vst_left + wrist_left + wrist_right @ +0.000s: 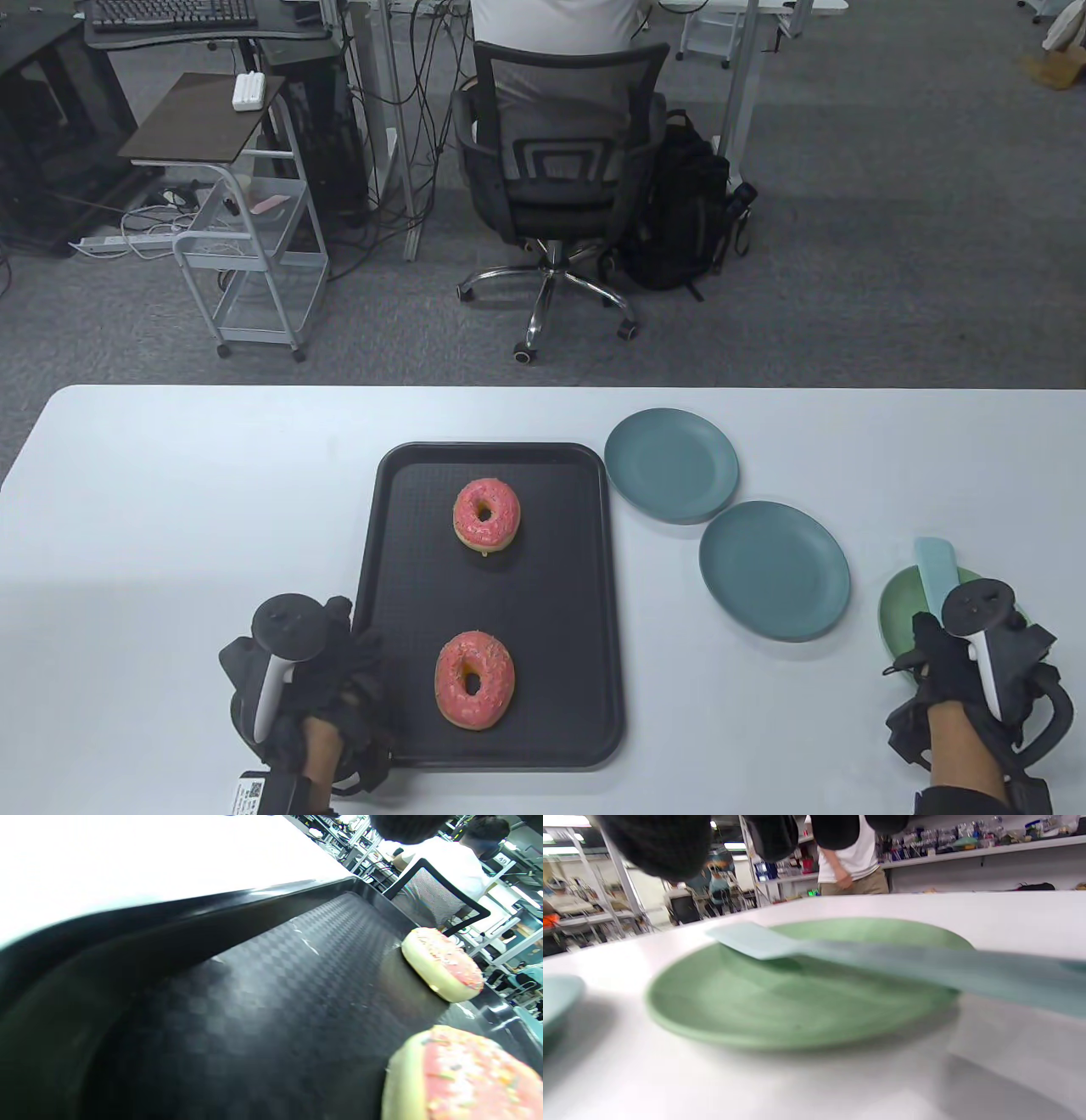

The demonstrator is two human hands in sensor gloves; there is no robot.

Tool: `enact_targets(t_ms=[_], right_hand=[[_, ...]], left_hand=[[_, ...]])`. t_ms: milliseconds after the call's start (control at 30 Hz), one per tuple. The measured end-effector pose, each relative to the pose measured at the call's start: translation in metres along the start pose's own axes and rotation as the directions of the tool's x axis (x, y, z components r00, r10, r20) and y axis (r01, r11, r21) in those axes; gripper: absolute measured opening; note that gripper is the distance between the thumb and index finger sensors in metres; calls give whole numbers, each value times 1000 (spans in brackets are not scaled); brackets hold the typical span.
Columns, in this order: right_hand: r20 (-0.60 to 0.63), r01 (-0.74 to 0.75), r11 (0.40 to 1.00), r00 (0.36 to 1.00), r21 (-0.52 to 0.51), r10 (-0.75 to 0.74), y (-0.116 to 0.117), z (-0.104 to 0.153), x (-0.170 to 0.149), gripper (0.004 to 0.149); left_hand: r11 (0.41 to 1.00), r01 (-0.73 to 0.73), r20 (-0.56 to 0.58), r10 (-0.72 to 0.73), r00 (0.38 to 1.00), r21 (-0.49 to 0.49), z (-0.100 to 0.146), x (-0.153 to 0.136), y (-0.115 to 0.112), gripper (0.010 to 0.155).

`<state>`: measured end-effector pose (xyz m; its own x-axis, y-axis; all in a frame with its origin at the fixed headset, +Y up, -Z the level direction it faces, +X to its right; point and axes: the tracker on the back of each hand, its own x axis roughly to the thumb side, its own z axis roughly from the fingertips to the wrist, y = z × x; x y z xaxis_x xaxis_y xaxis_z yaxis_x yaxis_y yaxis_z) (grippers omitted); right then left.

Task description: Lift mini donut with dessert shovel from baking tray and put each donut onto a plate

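The one mark that reads is "40" or "49", the second digit unsure, on a small white tag in the far room; the label at the left wrist is too small to read

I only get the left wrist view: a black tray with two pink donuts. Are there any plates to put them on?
Observer: Yes. A far blue-grey plate and a near blue-grey plate sit right of the baking tray, both bare.
Operator: And the shovel thing?
Observer: The pale dessert shovel lies across a third, green plate, by the right hand.
Operator: Is that hand gripping it?
Observer: Seemingly not: in the right wrist view its fingertips hang above the shovel.
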<state>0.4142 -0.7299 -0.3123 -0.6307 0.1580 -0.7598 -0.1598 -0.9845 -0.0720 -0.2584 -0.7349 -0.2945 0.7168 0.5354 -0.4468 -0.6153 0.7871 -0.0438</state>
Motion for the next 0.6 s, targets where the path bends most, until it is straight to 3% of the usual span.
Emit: enact_targets(t_ms=[233,600], right_hand=[[-25,-63,993,998,103,66,21,-11,-8,80],[-26,-32,999,999,32,33,31,-12,-8,68]], left_hand=[[1000,22,-39,-23,999,-8,-7,-6,-3,67],[999,37,-56,-38,998,-12,-8,-6,-4,67]])
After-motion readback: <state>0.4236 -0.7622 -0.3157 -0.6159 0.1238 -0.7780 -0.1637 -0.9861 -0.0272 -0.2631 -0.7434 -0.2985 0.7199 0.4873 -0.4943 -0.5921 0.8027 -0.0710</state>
